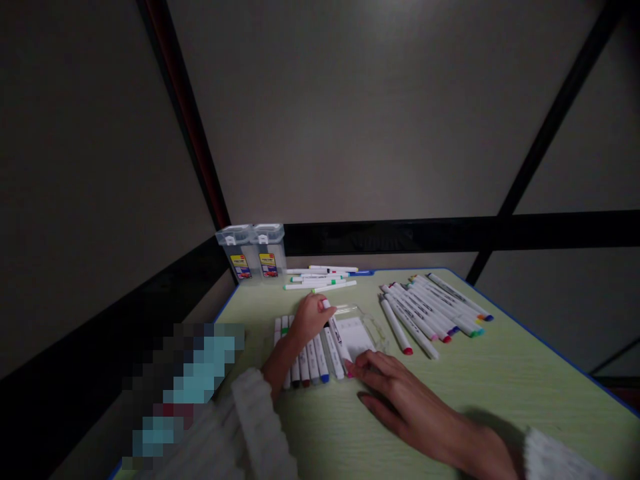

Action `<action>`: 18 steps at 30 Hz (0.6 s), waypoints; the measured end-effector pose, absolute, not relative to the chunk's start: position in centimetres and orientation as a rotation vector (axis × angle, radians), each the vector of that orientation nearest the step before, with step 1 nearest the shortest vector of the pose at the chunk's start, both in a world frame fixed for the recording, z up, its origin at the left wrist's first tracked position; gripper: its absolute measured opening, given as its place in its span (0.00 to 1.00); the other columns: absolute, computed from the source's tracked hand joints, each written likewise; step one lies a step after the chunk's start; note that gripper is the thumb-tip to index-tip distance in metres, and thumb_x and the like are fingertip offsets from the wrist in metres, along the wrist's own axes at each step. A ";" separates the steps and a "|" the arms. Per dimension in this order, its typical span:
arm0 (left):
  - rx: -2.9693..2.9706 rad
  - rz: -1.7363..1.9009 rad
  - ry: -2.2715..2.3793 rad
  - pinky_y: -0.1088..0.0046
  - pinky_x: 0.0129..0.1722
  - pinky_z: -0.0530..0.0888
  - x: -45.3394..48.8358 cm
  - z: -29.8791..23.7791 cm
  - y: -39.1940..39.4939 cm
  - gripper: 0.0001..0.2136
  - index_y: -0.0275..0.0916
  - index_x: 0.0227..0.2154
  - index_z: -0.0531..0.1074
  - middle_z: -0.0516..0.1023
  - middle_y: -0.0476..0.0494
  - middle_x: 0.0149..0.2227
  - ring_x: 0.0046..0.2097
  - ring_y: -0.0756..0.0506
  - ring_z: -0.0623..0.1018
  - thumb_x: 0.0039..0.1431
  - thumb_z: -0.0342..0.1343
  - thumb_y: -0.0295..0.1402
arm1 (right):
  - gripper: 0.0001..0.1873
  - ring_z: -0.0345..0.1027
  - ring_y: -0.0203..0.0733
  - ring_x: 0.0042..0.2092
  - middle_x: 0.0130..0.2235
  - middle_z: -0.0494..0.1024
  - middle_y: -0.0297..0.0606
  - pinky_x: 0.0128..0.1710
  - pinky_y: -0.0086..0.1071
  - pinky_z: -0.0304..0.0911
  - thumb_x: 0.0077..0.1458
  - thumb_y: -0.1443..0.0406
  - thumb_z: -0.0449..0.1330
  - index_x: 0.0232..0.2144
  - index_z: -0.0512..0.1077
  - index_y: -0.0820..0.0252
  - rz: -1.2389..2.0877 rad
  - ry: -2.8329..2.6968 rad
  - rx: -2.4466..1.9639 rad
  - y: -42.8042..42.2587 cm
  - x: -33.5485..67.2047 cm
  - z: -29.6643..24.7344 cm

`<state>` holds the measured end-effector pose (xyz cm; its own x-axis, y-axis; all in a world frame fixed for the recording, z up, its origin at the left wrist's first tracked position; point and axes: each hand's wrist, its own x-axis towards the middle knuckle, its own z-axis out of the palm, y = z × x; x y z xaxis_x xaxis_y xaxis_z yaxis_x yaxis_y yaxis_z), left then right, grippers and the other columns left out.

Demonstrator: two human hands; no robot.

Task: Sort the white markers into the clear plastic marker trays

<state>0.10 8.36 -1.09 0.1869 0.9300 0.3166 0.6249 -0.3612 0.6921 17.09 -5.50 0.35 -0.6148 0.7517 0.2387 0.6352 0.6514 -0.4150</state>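
My left hand point(311, 319) is closed around the far end of a white marker point(339, 339) with a pink cap. That marker lies slanted over a clear plastic case point(373, 327), to the right of a row of white markers point(313, 360) with caps of several colours. The fingertips of my right hand point(400, 393) touch the pink cap at the near end. Its thumb is stretched out, apart from the marker. The left fingers partly cover the far ends of the row.
On the right of the pale green table point(505, 387) lies a spread of loose markers point(425, 307). More markers point(320, 279) lie at the back. Two clear lidded containers point(250, 253) stand at the back left corner, against the wall panels point(375, 120).
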 end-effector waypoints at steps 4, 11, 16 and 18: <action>2.047 1.000 1.479 0.76 0.28 0.63 0.1 -1.2 8.4 0.03 0.34 0.24 0.70 0.62 0.54 0.20 0.25 0.52 0.64 0.43 0.57 0.27 | 0.16 0.59 0.45 0.46 0.43 0.66 0.42 0.47 0.39 0.57 0.54 0.70 0.51 0.46 0.65 0.60 0.439 -2.457 -1.120 -5.4 17.1 0.2; 2.014 0.988 1.492 0.76 0.28 0.64 0.1 -1.4 8.6 0.06 0.33 0.27 0.71 0.64 0.54 0.20 0.25 0.52 0.65 0.43 0.57 0.28 | 0.15 0.60 0.44 0.46 0.43 0.66 0.42 0.47 0.37 0.57 0.53 0.71 0.51 0.44 0.66 0.60 0.426 -2.420 -1.128 -5.3 17.1 -0.3; 1.988 0.981 1.493 0.77 0.27 0.64 0.1 -1.4 8.7 0.06 0.33 0.26 0.70 0.63 0.55 0.19 0.24 0.53 0.65 0.42 0.57 0.28 | 0.14 0.60 0.44 0.45 0.42 0.67 0.41 0.46 0.37 0.58 0.52 0.71 0.51 0.43 0.66 0.61 0.446 -2.419 -1.139 -5.3 17.1 -0.2; 1.985 0.976 1.487 0.77 0.26 0.63 0.1 -1.4 8.8 0.06 0.33 0.26 0.70 0.63 0.55 0.18 0.23 0.53 0.64 0.42 0.57 0.28 | 0.13 0.60 0.43 0.45 0.41 0.67 0.41 0.45 0.37 0.58 0.52 0.71 0.51 0.41 0.67 0.61 0.446 -2.420 -1.143 -5.2 17.0 -0.2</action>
<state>0.12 8.77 -1.43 0.1592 0.9526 0.2592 0.6168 -0.3010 0.7273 17.05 -5.21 -0.16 -0.5707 0.7857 0.2386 0.6491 0.6097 -0.4550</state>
